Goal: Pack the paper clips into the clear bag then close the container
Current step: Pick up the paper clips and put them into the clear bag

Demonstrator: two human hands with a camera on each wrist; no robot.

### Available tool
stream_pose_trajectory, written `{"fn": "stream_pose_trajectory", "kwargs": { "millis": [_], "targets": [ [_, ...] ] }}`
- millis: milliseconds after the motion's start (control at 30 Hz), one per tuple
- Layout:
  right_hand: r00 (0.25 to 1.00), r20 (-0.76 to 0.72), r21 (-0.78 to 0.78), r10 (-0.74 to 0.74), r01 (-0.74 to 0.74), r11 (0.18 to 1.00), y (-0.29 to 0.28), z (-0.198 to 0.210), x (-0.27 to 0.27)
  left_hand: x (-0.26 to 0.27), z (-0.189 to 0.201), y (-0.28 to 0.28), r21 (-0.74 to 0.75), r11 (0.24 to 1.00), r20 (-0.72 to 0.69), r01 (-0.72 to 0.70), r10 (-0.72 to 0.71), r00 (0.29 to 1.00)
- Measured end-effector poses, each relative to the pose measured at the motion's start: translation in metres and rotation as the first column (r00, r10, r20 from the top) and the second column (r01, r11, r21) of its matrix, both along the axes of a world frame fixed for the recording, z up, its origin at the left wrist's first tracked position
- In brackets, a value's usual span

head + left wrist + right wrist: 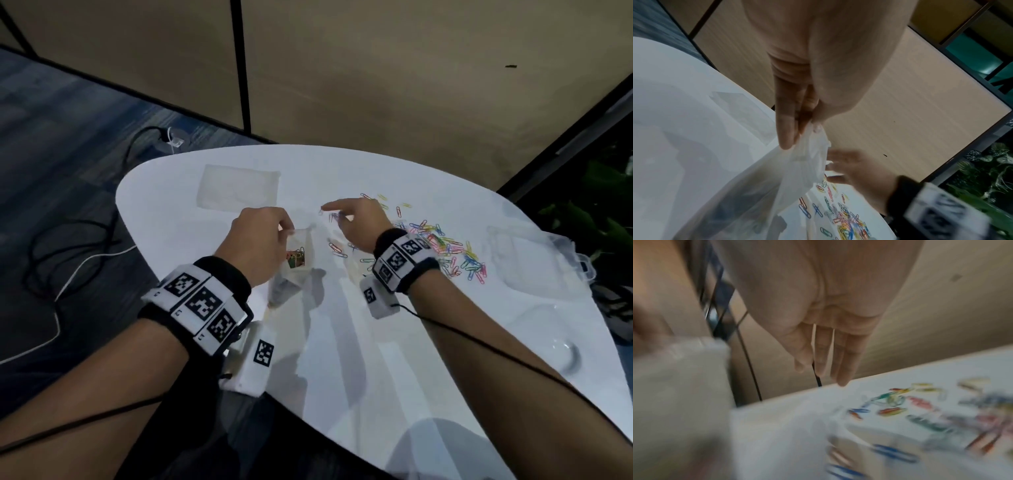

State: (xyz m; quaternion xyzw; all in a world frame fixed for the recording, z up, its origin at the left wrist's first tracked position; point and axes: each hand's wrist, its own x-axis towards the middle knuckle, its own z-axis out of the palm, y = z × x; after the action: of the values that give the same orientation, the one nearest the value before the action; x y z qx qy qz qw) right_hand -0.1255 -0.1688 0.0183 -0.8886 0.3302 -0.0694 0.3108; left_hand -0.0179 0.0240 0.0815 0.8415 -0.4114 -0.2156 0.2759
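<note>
Clips point(442, 245) lie to the right of our right hand point(356, 222), fingers loose, empty; left hand point(257, 240) pinches clear bag point(298, 253) mouth, just left.

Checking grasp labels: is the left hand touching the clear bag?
Touching. The left wrist view shows the left hand pinching the bag rim between thumb and fingers; the head view agrees.

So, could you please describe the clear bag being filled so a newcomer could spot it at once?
On the white table, look at the left hand. It pinches the clear bag by its rim. Unlike the flat bag lying beyond, this one holds coloured clips.
</note>
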Motion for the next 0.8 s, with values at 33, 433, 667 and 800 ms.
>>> {"fn": "stream_pose_trajectory", "kwargs": {
  "millis": [33,433,667,800],
  "targets": [
    [0.976,-0.187,-0.136,0.108,-0.135,0.981,-0.007,-0.014,0.01,0.003,-0.001,0.0,0.003,1.0,0.01,-0.002,0.002,1.0],
    [0.723,-0.687,-0.213,0.068,-0.29,0.933,-0.033,-0.064,0.009,0.008,-0.003,-0.006,-0.001,1.0,0.009,0.005,-0.005,1.0],
    [0.852,-0.52,-0.412,-0.057,-0.191,0.891,-0.023,-0.059,-0.022,0.0,-0.002,-0.006,0.019,0.999,0.003,0.027,-0.027,1.0],
    [0.917,-0.275,-0.171,-0.289,0.249,0.953,-0.036,-0.047,-0.039,-0.004,0.0,-0.008,0.042,0.998,-0.006,0.037,-0.037,0.999]
  ]
}}
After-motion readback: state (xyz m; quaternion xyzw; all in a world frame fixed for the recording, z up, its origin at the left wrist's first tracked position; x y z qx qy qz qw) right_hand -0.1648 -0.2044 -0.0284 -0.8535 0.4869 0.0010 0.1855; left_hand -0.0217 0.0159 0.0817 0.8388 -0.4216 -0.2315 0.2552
